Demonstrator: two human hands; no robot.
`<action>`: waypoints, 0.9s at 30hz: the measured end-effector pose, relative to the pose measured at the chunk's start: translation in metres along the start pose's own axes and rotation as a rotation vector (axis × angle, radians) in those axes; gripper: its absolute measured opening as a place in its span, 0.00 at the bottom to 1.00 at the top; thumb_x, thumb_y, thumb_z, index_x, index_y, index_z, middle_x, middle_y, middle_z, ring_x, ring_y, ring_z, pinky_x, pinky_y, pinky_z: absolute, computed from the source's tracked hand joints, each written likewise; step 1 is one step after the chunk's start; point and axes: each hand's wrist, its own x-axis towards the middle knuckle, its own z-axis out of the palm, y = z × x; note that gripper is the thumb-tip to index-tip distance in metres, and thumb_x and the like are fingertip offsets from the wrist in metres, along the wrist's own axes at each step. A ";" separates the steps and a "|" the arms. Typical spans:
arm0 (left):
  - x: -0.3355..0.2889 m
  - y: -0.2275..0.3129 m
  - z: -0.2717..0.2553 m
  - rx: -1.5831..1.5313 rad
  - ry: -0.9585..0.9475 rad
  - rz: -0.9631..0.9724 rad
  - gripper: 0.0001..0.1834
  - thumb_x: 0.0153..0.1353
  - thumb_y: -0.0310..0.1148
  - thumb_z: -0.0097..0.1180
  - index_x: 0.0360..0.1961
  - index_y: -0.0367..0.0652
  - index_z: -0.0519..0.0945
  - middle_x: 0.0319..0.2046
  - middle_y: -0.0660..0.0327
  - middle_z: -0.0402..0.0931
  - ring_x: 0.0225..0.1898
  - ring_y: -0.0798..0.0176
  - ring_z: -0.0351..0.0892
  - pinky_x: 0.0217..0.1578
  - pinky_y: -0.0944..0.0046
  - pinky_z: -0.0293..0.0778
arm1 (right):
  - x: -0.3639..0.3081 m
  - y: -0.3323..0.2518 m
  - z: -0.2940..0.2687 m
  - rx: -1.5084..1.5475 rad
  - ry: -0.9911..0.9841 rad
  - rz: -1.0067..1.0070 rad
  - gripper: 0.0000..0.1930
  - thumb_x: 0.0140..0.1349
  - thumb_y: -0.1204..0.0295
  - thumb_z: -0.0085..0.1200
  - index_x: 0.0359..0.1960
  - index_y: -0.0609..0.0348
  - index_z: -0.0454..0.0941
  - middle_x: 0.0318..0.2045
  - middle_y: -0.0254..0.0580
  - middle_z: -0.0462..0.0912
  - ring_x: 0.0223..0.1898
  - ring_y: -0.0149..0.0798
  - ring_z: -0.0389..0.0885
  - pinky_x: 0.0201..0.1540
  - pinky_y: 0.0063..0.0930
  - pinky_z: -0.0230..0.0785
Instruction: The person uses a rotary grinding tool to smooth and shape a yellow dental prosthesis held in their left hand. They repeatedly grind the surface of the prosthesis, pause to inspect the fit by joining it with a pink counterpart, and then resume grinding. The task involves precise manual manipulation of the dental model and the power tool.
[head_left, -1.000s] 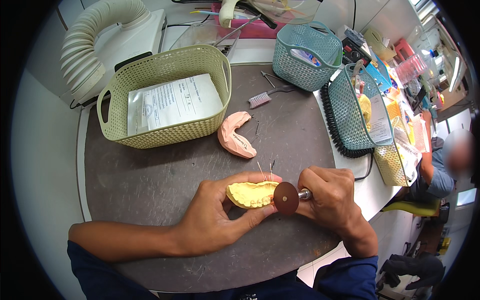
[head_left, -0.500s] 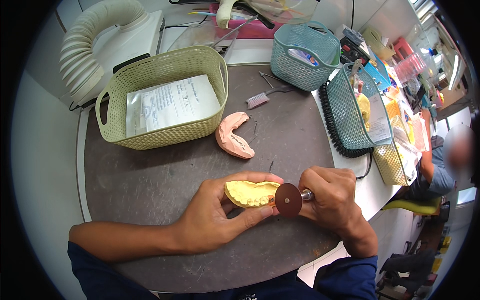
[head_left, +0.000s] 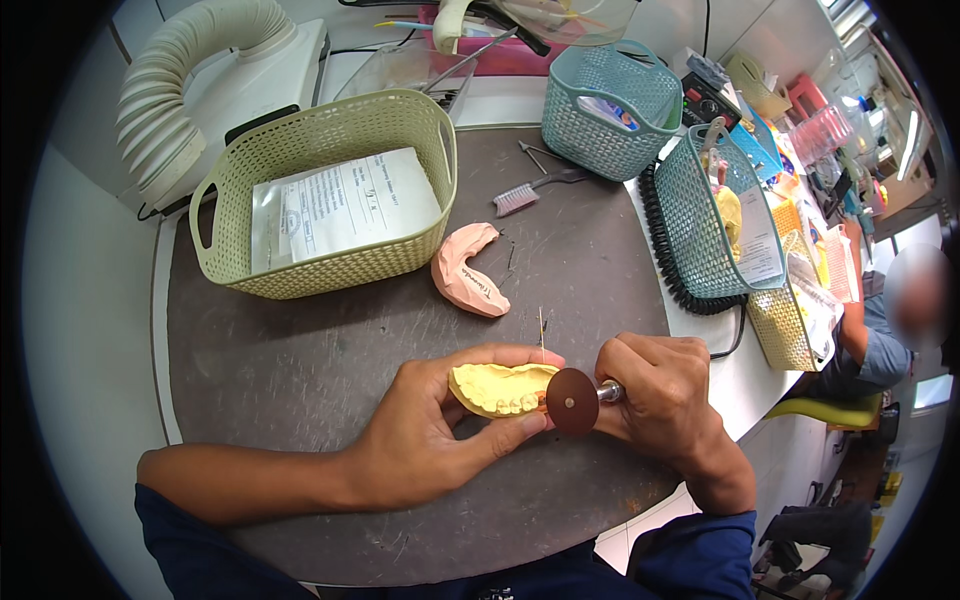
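Note:
My left hand [head_left: 440,425] is closed around a yellow dental cast [head_left: 500,388], thumb along its near side and fingers behind it. A small orange patch shows at the cast's right end. In my fist, my right hand [head_left: 660,390] grips a rotary handpiece [head_left: 609,391] with a silver tip. Its reddish-brown cutting disc [head_left: 573,402] is at the right end of the cast and hides that part, so I cannot tell how deep the contact is. Past my hands lies a pink horseshoe-shaped cast [head_left: 465,275] with handwriting on it.
A green basket [head_left: 330,275] with papers stands far left. Beyond the pink cast are a brush [head_left: 518,199] and a blue basket [head_left: 610,130]. A black coiled cord [head_left: 668,240] runs beside another blue basket [head_left: 715,240] on the right. A person [head_left: 875,330] sits far right.
The disc has shifted very slightly left against the cast. A thin bright streak now rises from behind the cast's right end. Both hands keep their grips.

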 end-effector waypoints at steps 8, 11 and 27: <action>-0.001 0.002 0.000 0.046 0.007 0.017 0.23 0.64 0.23 0.58 0.59 0.30 0.71 0.47 0.52 0.82 0.51 0.66 0.80 0.55 0.66 0.75 | 0.000 0.000 0.001 0.006 0.001 -0.011 0.25 0.45 0.51 0.72 0.19 0.52 0.67 0.14 0.31 0.69 0.13 0.33 0.74 0.15 0.28 0.62; -0.001 0.002 0.000 0.059 0.012 0.019 0.23 0.64 0.23 0.59 0.59 0.30 0.72 0.47 0.52 0.82 0.50 0.66 0.80 0.54 0.67 0.75 | 0.001 0.000 0.001 0.000 -0.005 -0.008 0.26 0.45 0.51 0.72 0.18 0.52 0.66 0.14 0.31 0.69 0.13 0.33 0.73 0.15 0.28 0.62; -0.002 -0.001 0.001 0.053 0.037 0.028 0.23 0.63 0.22 0.59 0.60 0.31 0.72 0.48 0.55 0.81 0.51 0.68 0.80 0.54 0.67 0.74 | -0.001 0.001 0.003 -0.010 0.021 0.023 0.26 0.45 0.51 0.72 0.18 0.52 0.66 0.13 0.31 0.68 0.13 0.34 0.73 0.15 0.29 0.62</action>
